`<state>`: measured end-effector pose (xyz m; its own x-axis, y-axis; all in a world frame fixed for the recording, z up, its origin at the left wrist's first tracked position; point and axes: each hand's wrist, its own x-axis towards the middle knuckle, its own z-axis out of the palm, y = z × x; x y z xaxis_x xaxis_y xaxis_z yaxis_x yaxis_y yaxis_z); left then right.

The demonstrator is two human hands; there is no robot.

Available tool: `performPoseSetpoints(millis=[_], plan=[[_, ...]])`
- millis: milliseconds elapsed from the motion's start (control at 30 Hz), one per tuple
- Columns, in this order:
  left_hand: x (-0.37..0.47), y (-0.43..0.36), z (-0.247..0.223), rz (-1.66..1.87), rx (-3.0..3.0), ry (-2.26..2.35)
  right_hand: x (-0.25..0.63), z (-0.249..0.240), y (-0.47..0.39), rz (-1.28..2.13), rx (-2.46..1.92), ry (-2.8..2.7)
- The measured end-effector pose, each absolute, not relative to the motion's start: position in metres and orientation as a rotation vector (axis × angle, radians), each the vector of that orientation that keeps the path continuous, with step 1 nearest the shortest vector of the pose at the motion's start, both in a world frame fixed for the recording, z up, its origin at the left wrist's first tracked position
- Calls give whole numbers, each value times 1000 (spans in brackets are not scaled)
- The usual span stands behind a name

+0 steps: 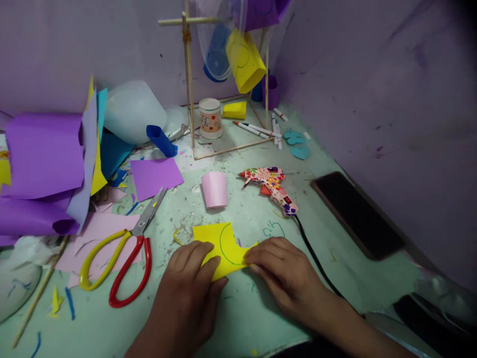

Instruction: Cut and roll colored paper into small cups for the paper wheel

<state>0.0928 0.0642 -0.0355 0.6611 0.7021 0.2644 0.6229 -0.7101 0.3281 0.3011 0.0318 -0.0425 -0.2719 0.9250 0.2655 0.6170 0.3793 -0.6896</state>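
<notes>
A yellow paper piece (219, 238) with a green curved line and a notch in its upper right edge lies between both hands, low in the middle. My left hand (190, 283) grips its lower left part, thumb beneath and fingers on top. My right hand (279, 268) pinches its right end between thumb and fingers. Just beyond the paper stands a small pink paper cup shape (215, 190). To its right lies a floral glue gun (272, 186) with a black cord. Scissors (139, 231) with one yellow and one red handle rest half open at the left.
A stick frame (191, 99) at the back holds a hanging yellow tube (246, 62). Purple sheets (44, 154) are piled at the left. A phone (356, 214) lies at the right. Several markers (257, 130) and a patterned cup (210, 119) are at the back.
</notes>
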Motion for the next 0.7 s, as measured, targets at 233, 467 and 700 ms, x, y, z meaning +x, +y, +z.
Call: performPoseSetpoints(millis=[233,467,700], plan=[[97,66,-40,684,2435,1292,295,-49,37,487,-1481,-1910],[104,66,-42,863,2384,1449,294,-48,36,350,-1399,-2054],[102,69,-42,850,2413,1373,290,-50,40,304,-1415,-2052]])
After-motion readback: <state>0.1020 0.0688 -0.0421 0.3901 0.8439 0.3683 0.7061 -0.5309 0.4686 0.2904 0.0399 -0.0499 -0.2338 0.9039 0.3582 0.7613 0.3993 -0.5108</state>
